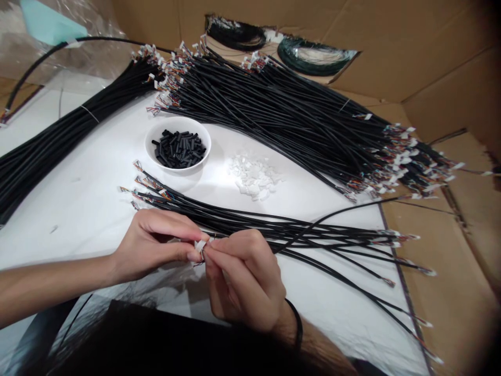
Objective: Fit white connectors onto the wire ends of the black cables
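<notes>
Cardboard box panels [442, 94] are rising beyond and to the right of the grips, walling in a white sheet [90, 219] that is lying beneath both grips. A thick black cable bundle [282, 115] is fanning out well ahead of the grips, its multicoloured wire ends and white connectors gathered at both ends, seemingly to keep the strands orderly. A second, tied bundle [47, 151] is lying ahead and to the left. A looser bunch of black cables [313, 230] is spreading from just ahead of the grips toward the right, within easy reach. A white bowl [178, 119] is sitting ahead of the grips, holding short black sleeves [180, 150], and a heap of small white plastic pieces [254, 177] is lying beside it, both apparently kept close for quick picking. The left grip [156, 248] and right grip [246, 279] are meeting, each pressed together and pinching a thin cable end [201, 256] and a small white plastic piece [200, 244], which is showing between the fingertips, held up for close work.
</notes>
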`<action>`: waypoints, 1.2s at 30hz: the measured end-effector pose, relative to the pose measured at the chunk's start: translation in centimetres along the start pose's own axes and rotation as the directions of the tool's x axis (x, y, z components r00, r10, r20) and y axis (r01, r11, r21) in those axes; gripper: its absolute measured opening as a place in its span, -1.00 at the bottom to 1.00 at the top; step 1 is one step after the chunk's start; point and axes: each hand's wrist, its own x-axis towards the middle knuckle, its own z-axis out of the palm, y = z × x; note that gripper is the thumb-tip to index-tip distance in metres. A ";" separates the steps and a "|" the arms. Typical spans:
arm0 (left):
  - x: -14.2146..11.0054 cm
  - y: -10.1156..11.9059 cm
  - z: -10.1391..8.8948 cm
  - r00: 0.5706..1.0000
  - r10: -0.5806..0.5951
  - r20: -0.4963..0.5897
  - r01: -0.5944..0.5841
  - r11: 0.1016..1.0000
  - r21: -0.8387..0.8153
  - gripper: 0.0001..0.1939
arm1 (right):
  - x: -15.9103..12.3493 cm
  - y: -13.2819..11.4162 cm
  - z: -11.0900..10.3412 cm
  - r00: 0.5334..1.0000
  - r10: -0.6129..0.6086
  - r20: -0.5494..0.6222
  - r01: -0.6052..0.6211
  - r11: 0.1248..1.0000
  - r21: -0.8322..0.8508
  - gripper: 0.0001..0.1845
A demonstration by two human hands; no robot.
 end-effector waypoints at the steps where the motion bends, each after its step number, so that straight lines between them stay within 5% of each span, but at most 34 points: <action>1: 0.0 0.0 0.0 1.000 0.006 0.003 -0.006 1.000 0.010 -0.68 | 0.0 0.0 0.0 1.000 -0.003 0.009 0.003 1.000 -0.005 -0.86; 14: 0.2 0.0 -0.3 0.998 -0.034 0.046 0.033 0.999 0.024 -0.73 | 0.1 0.3 0.2 1.000 -0.019 -0.012 0.019 1.000 0.010 -0.86; 26: 1.6 1.3 -2.0 0.944 0.064 0.324 -0.131 0.973 0.188 -0.74 | 0.2 0.3 -0.1 0.995 -0.013 0.098 0.014 1.000 -0.005 -0.88; 36: 1.7 1.4 -1.9 0.941 0.181 0.287 -0.256 0.933 0.251 -0.69 | 0.2 0.1 -0.3 0.992 0.022 0.123 -0.020 1.000 -0.014 -0.85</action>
